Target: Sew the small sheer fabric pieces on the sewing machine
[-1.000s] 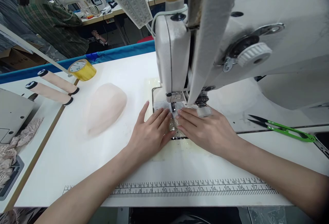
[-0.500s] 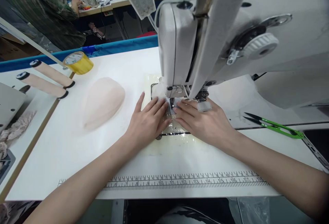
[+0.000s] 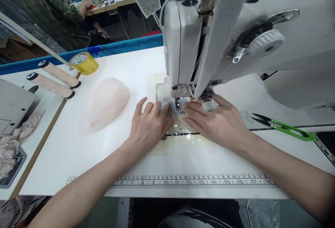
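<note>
sewing machine (image 3: 180, 39) stands ahead; its presser foot (image 3: 177, 104) sits between both hands. left hand (image 3: 146, 123): fingers bent, tips down just left of the foot; cannot tell whether it pinches anything. right hand (image 3: 220, 121): palm down, fingers extended, grip released. pale cup-shaped piece (image 3: 111, 102) lies on the white table (image 3: 104, 161), left of the left hand; green snips (image 3: 290, 130) lie at far right.

The left hand (image 3: 148, 125), right hand (image 3: 222, 121) and slender forearms (image 3: 99, 177) are bare. A pale, black-marked cloth garment (image 3: 175, 219) shows below.
</note>
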Demonstrator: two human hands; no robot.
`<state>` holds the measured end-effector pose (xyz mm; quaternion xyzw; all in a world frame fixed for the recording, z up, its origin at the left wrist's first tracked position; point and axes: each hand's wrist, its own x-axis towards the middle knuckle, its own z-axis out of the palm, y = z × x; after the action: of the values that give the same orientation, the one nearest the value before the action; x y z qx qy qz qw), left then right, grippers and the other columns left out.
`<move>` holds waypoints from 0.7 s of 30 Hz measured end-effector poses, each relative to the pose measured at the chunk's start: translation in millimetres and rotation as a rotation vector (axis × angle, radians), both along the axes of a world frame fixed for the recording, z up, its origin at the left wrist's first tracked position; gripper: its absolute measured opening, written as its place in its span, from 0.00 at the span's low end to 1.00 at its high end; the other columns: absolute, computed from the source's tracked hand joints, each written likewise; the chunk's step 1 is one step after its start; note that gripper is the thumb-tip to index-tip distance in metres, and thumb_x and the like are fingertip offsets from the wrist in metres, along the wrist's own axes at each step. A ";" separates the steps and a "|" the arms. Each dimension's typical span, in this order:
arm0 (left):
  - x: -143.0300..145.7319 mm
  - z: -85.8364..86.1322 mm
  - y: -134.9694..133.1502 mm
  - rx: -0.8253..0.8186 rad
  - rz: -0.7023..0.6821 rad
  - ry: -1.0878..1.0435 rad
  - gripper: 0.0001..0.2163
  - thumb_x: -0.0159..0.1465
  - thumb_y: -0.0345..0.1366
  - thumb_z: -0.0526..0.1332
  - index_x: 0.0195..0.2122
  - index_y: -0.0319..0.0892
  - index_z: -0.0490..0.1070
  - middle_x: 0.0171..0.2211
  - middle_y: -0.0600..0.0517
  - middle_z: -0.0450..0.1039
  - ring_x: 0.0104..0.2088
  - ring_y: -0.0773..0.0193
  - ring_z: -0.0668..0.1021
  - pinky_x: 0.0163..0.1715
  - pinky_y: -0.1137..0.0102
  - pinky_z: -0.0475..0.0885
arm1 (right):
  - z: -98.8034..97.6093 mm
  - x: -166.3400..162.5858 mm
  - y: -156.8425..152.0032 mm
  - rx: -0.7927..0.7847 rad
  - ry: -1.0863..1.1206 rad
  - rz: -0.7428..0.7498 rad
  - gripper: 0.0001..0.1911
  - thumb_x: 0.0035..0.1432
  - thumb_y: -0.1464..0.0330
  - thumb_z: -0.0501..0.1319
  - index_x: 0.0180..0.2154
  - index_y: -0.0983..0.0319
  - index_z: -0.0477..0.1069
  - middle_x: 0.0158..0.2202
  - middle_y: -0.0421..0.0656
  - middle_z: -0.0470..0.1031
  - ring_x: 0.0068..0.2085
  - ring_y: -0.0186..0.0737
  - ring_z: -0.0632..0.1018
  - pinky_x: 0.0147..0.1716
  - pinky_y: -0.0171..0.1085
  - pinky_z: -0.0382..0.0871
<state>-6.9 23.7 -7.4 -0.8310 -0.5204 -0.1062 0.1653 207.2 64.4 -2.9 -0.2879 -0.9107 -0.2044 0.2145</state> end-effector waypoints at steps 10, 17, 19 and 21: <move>-3.4 15.4 -15.5 -0.228 -0.047 -0.261 0.15 0.69 0.33 0.52 0.57 0.43 0.62 0.50 0.46 0.73 0.30 0.68 0.78 0.17 0.75 0.62 | 1.7 2.1 -0.6 -0.066 0.093 0.012 0.15 0.66 0.69 0.55 0.32 0.60 0.79 0.22 0.39 0.76 0.31 0.39 0.77 0.42 0.40 0.66; -2.7 11.4 -19.3 -0.298 0.108 -0.277 0.06 0.66 0.35 0.57 0.32 0.43 0.67 0.17 0.59 0.67 0.15 0.71 0.64 0.18 0.73 0.50 | 3.2 0.3 -4.2 -0.567 0.242 -0.048 0.18 0.63 0.54 0.58 0.39 0.59 0.79 0.29 0.41 0.77 0.27 0.37 0.74 0.30 0.37 0.64; -2.2 15.5 -19.4 -0.273 0.079 -0.438 0.06 0.65 0.35 0.58 0.30 0.43 0.67 0.22 0.58 0.70 0.20 0.70 0.68 0.21 0.73 0.56 | 6.7 -3.5 -8.3 -0.817 0.299 -0.036 0.19 0.56 0.51 0.64 0.42 0.58 0.78 0.31 0.39 0.77 0.25 0.34 0.73 0.26 0.35 0.63; -2.3 19.8 -16.5 -0.312 0.020 -0.640 0.06 0.64 0.34 0.58 0.30 0.43 0.66 0.29 0.55 0.73 0.30 0.67 0.72 0.29 0.71 0.64 | 10.6 -7.5 -12.3 -1.018 0.342 -0.019 0.16 0.52 0.54 0.67 0.39 0.58 0.77 0.31 0.38 0.75 0.23 0.32 0.70 0.22 0.33 0.60</move>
<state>-9.2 7.1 12.3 -0.7658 -0.5638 -0.2789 -0.1339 199.7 52.0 7.7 -0.3930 -0.8441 0.3107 0.1912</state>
